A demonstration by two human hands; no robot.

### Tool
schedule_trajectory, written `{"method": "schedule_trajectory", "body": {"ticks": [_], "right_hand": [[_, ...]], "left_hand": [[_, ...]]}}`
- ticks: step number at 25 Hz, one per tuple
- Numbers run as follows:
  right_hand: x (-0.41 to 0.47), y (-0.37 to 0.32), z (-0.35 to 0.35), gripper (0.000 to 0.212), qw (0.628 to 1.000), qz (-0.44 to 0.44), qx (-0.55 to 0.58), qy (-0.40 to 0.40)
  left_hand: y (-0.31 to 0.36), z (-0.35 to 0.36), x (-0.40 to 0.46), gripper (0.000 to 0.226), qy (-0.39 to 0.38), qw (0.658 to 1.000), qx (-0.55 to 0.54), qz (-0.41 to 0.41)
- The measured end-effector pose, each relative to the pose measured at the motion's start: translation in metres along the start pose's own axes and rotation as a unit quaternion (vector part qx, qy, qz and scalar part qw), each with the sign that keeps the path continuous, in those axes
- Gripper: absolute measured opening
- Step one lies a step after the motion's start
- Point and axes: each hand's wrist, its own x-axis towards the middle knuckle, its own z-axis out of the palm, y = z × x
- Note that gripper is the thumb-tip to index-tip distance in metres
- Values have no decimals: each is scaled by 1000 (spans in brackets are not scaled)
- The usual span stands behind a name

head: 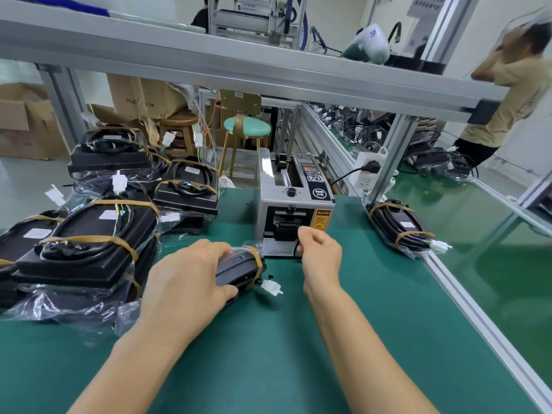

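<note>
My left hand (185, 279) grips a black plastic-wrapped unit (239, 268) lying on the green table mat (268, 354); brown tape bands it and a white connector (271, 287) sticks out at its right. My right hand (319, 252) is at the outlet of the grey tape dispenser (294, 204), fingers curled in a pinch; what they pinch is too small to make out.
A pile of taped black units in plastic (86, 234) fills the left of the table. One more taped unit (400, 227) lies at the right edge by an aluminium post (391, 162). A frame beam (239, 70) crosses overhead. A person (507, 94) stands far right.
</note>
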Motion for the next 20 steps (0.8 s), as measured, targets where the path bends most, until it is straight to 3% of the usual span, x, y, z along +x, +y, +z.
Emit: {"method": "schedule_trajectory", "body": {"ticks": [15, 17, 20], "right_hand": [[16, -20, 31, 21, 992, 94, 42, 73], [0, -26, 22, 22, 992, 115, 59, 6], [-41, -26, 6, 13, 973, 78, 13, -215]], "left_hand": [[1, 6, -5, 42, 28, 1000, 0, 4], [1, 6, -5, 42, 28, 1000, -3, -1], [1, 7, -4, 42, 34, 999, -6, -11]]}}
